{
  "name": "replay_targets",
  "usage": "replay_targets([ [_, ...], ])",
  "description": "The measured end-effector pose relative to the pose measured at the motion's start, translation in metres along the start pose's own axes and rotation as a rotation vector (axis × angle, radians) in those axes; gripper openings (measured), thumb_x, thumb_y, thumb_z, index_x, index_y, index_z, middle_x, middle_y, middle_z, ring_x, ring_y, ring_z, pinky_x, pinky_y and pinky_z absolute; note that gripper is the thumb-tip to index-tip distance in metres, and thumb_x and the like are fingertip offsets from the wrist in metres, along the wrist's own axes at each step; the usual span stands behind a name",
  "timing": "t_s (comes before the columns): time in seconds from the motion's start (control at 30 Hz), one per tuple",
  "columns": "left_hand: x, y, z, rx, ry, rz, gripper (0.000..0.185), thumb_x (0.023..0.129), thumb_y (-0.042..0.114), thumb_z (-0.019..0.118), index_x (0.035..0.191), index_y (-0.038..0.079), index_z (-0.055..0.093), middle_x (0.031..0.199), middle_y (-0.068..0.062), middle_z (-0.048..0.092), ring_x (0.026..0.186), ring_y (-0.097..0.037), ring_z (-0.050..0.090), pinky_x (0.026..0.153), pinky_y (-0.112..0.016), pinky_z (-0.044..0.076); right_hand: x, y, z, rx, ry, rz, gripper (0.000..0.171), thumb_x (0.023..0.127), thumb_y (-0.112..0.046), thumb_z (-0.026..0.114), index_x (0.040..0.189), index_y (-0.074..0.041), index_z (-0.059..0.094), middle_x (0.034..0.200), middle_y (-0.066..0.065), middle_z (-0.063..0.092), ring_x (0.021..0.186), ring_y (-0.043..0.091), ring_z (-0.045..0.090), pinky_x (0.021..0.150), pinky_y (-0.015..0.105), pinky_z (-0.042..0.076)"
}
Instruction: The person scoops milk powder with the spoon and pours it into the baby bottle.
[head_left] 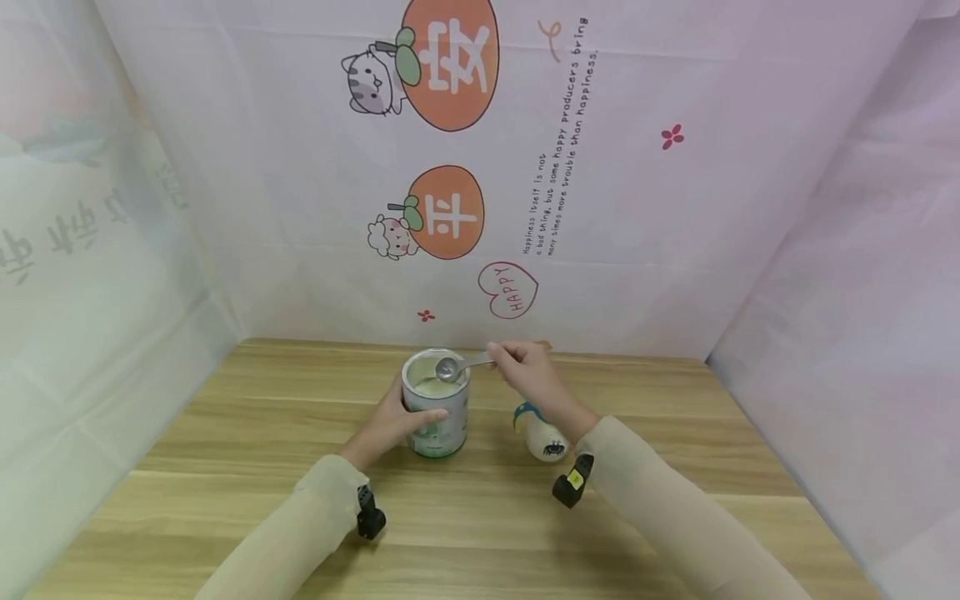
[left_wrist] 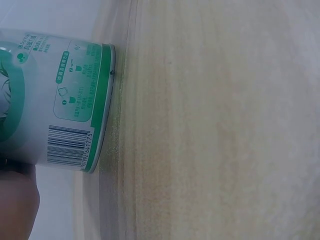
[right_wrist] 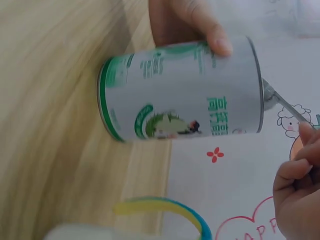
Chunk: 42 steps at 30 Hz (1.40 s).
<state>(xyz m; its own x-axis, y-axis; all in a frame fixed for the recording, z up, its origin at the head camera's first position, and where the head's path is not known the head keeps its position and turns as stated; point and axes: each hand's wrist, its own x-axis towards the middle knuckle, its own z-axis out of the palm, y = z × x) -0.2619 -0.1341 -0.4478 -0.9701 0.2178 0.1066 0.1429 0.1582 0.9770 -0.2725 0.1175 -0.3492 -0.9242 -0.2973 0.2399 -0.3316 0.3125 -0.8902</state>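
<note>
An opened milk powder can (head_left: 450, 421), white and green, stands upright on the wooden table, pale powder visible inside. My left hand (head_left: 393, 425) grips its left side, thumb across the front; the right wrist view shows that thumb (right_wrist: 220, 44) near the rim. With my right hand (head_left: 525, 371) I pinch the handle of a metal measuring spoon (head_left: 448, 370). The spoon's round bowl is over the can's mouth, and in the right wrist view it overlaps the rim. In the left wrist view the can's base (left_wrist: 102, 107) and barcode show, with part of the left hand (left_wrist: 17, 202).
A white rounded container (head_left: 543, 442) with a crab picture and a blue-and-yellow strap (head_left: 527, 409) stands under my right forearm, partly hidden. Printed cloth (head_left: 615, 208) rises behind the wooden table (head_left: 465, 533) and along both sides.
</note>
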Motion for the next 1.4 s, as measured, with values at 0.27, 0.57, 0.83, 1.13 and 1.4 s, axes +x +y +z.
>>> replay_targets([
  [0.27,0.0,0.002,0.0,0.004,0.007,-0.014,0.097,0.08,0.035,0.087,0.155,0.027,0.025,0.148,-0.007,0.043,0.137,-0.031,0.041,0.112,-0.058,0.03,0.006,-0.002,0.004,-0.208,-0.095,-0.159,0.03,0.105,-0.028,0.055,0.092,-0.007,0.072,0.073,0.001,0.061,0.064,0.015,0.05,0.055,0.025,0.042],
  [0.57,0.0,0.003,0.0,0.016,0.013,-0.021,0.098,0.081,0.036,0.086,0.155,0.027,0.024,0.149,-0.007,0.044,0.137,-0.032,0.041,0.112,-0.059,0.03,0.013,-0.009,0.012,-0.47,-0.125,-0.397,0.028,0.105,-0.02,0.056,0.082,-0.011,0.068,0.06,-0.006,0.046,0.052,0.007,0.039,0.047,0.023,0.037],
  [0.83,0.001,0.0,-0.002,-0.021,-0.017,-0.005,0.097,0.081,0.037,0.085,0.155,0.03,0.023,0.148,-0.005,0.043,0.137,-0.03,0.041,0.111,-0.059,0.03,0.02,-0.018,0.02,-0.677,-0.133,-0.524,0.02,0.102,-0.017,0.06,0.089,-0.006,0.071,0.065,-0.008,0.053,0.054,0.005,0.045,0.05,0.02,0.044],
  [1.13,0.001,-0.004,-0.002,-0.039,-0.034,-0.001,0.095,0.083,0.034,0.084,0.154,0.031,0.022,0.144,-0.004,0.048,0.132,-0.028,0.046,0.109,-0.057,0.034,0.025,-0.022,0.032,-0.923,-0.206,-0.648,0.013,0.1,-0.015,0.065,0.091,-0.007,0.069,0.074,-0.002,0.064,0.06,0.008,0.054,0.057,0.021,0.05],
  [1.4,0.0,-0.001,-0.002,-0.02,-0.014,-0.006,0.094,0.082,0.034,0.085,0.154,0.03,0.024,0.145,-0.006,0.047,0.133,-0.03,0.045,0.11,-0.057,0.033,0.026,-0.023,0.036,-1.004,-0.233,-0.668,0.013,0.1,-0.016,0.064,0.099,-0.004,0.07,0.081,0.002,0.068,0.062,0.01,0.06,0.059,0.022,0.055],
])
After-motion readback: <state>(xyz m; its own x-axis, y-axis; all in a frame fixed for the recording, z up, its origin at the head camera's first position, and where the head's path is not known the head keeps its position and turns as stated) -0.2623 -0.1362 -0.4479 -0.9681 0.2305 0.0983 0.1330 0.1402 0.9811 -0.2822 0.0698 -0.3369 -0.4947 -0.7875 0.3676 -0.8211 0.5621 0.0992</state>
